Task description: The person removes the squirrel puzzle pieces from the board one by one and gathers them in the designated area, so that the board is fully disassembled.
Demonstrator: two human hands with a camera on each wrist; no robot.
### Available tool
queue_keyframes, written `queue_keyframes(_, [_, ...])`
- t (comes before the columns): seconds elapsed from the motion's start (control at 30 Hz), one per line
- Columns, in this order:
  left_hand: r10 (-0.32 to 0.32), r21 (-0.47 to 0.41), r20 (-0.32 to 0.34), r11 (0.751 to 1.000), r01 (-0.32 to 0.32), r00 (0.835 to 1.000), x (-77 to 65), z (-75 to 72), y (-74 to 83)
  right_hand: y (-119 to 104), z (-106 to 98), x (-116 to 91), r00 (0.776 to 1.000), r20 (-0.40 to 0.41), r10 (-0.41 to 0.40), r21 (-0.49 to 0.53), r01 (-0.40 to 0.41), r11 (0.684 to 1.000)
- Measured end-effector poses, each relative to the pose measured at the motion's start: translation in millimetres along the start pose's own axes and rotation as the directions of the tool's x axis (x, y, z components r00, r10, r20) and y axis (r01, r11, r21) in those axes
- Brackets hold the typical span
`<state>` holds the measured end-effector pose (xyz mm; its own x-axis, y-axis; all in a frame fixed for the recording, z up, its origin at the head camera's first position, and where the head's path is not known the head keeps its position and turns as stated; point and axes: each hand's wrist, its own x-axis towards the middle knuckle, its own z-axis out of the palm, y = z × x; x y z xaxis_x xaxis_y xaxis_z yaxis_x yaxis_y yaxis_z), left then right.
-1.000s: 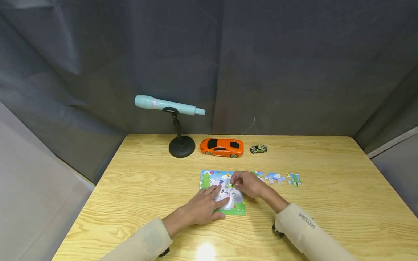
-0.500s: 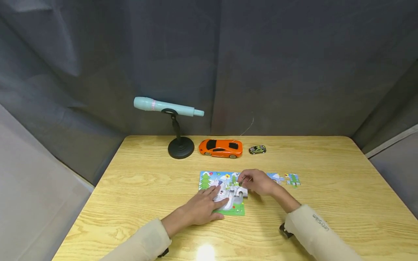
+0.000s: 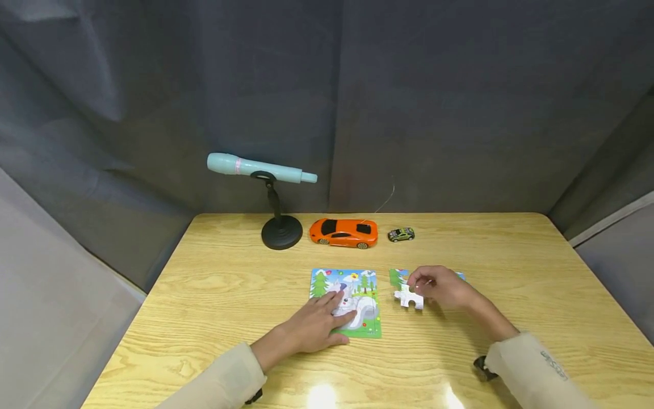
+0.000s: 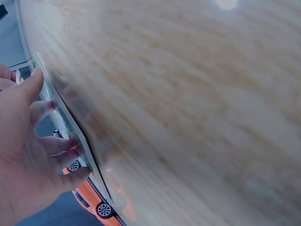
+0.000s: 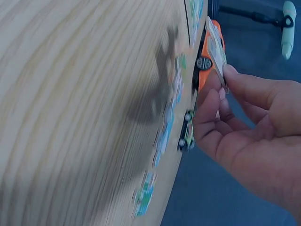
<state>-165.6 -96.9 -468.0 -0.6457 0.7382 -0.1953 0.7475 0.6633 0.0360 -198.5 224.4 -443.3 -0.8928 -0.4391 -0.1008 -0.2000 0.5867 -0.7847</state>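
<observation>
Change, last second: your right hand (image 3: pixel 441 288) has drawn away from the board's right side, taking the thin, mostly white, knobbed puzzle piece (image 3: pixel 409 296) with it. Half a second ago the piece overlapped the board's edge; now wood shows between them. My reading: that piece is out, and the next concern is a spot for it by the others.

Right grip: narrow, thumb and fingers pinching the piece by one end. The right wrist view shows the piece held up off the wood. Your left hand (image 3: pixel 319 325) has stayed spread on the colourful square picture board (image 3: pixel 364 304), with nothing pinched; I judge it is steadying.

Edges and room: printed loose pieces (image 3: pixel 397 277) lie in a row behind and partly hidden by your right hand, so a low pass could nudge them. Beyond the row, the pale wood-grain desk (image 3: pixel 516 272) runs on to its right edge, your widest room. Toward the back, the orange toy car (image 3: pixel 347 233), the small green-and-black toy car (image 3: pixel 401 234) and the round-based black stand (image 3: pixel 281 232) with its pale teal microphone (image 3: pixel 260 168) sit near the rear edge; less room there. Near edge: out of view.
</observation>
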Motion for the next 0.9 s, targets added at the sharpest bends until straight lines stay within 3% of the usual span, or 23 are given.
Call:
queue_keyframes(0.43, [-0.005,-0.012,0.004,1.000,0.005,1.000,0.0,0.6,0.8,21.0,-26.6,-32.0,0.995,-0.033,0.092,0.014,-0.092,0.996])
queue_keyframes(0.9, [-0.011,-0.022,0.007,1.000,0.012,1.000,-0.7,-1.1,1.8,52.1,-40.3,-58.6,0.984,-0.076,0.164,-0.066,-0.169,0.983])
